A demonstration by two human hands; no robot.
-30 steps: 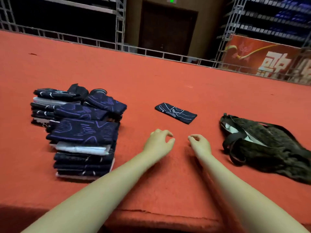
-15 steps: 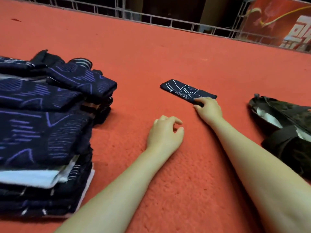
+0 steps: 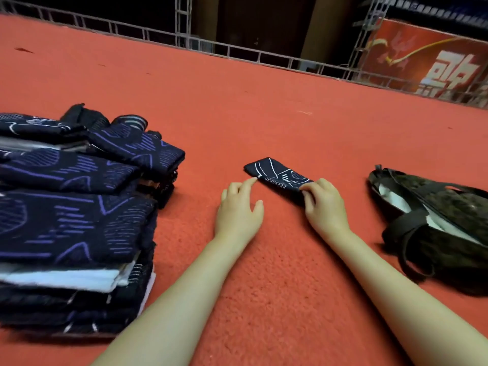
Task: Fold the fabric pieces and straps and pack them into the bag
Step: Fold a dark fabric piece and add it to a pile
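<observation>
While both forearms reach out over the red carpet (image 3: pixel 264 299), the left hand (image 3: pixel 239 210) lies loosely spread, fingertips just touching the small folded navy cloth (image 3: pixel 277 175), and the right hand (image 3: pixel 326 204) pinches its right end. Left of them, a tall stack of folded navy fabrics (image 3: pixel 74 215) waits, apparently unpacked. On the right the dark bag (image 3: pixel 449 223) gapes open, showing something white inside. By my read, packing has barely begun.

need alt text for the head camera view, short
On a red carpeted surface, a person's right hand pinches the near end of a small folded dark fabric piece while the left hand touches its near edge. Folded dark patterned fabrics are stacked at left; an open dark bag lies at right.
</observation>
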